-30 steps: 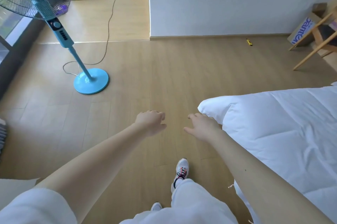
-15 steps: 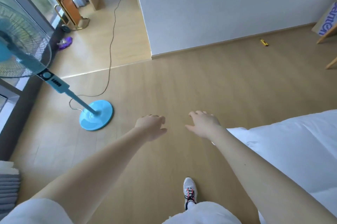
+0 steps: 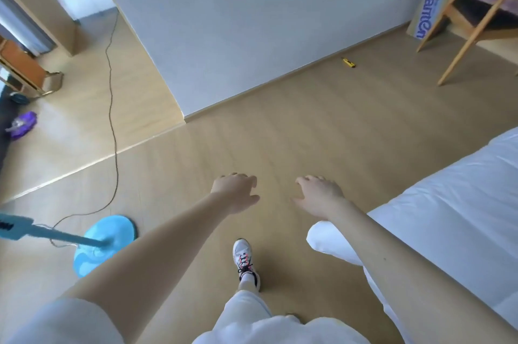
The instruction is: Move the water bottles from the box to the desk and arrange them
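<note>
My left hand [image 3: 236, 192] and my right hand [image 3: 319, 195] are both stretched out in front of me over the wooden floor, fingers loosely curled, holding nothing. A cardboard box [image 3: 427, 11] with blue lettering stands against the wall at the far right, partly behind a wooden chair [image 3: 476, 7]. No water bottles and no desk are in view.
A white bed [image 3: 448, 217] fills the right side. A blue fan base [image 3: 105, 242] with its pole stands at lower left, its cable [image 3: 112, 108] trailing across the floor. A small yellow object [image 3: 348, 62] lies by the wall. A purple item [image 3: 23, 123] sits at far left.
The view has swung right and forward: the fan slid to the lower left, the box and chair came back into sight at upper right. Both hands stay held out, holding nothing.
</note>
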`<move>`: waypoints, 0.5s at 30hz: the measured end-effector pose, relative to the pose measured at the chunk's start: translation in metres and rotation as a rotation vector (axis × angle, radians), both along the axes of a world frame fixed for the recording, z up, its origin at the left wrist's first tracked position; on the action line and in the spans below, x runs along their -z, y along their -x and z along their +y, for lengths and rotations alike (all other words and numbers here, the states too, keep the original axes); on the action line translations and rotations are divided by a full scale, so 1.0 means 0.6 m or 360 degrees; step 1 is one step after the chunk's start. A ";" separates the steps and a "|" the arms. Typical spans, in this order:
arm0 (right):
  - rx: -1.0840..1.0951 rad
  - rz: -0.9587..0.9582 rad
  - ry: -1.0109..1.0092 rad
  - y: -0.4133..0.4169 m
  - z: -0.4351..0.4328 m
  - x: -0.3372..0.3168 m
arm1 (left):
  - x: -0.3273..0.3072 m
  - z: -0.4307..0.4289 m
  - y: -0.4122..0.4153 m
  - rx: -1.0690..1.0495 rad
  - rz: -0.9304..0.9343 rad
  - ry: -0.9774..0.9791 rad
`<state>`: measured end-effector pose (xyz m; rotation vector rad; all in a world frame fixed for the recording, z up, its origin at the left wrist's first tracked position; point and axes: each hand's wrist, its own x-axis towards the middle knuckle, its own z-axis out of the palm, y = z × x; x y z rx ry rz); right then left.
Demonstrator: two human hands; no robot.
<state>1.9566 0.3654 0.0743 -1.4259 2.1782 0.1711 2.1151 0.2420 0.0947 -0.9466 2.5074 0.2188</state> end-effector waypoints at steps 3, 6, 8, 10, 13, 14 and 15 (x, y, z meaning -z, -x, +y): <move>0.0088 0.0030 -0.0003 0.038 -0.037 0.003 | 0.003 -0.057 0.058 0.0118 0.0032 0.0015; 0.0193 0.0061 -0.0026 0.075 -0.083 0.004 | 0.010 -0.121 0.117 0.0232 0.0068 -0.0013; 0.0257 0.0074 -0.0058 0.097 -0.119 0.004 | 0.016 -0.169 0.153 0.0293 0.0079 -0.0035; 0.0314 0.0076 -0.0100 0.121 -0.160 -0.001 | 0.020 -0.218 0.186 0.0360 0.0070 -0.0060; 0.0374 0.0108 -0.0111 0.167 -0.229 -0.017 | 0.024 -0.292 0.232 0.0432 0.0104 -0.0087; 0.0394 0.0111 -0.0114 0.180 -0.252 -0.024 | 0.023 -0.317 0.247 0.0440 0.0114 -0.0105; 0.0415 0.0113 -0.0114 0.192 -0.273 -0.030 | 0.022 -0.340 0.262 0.0450 0.0125 -0.0119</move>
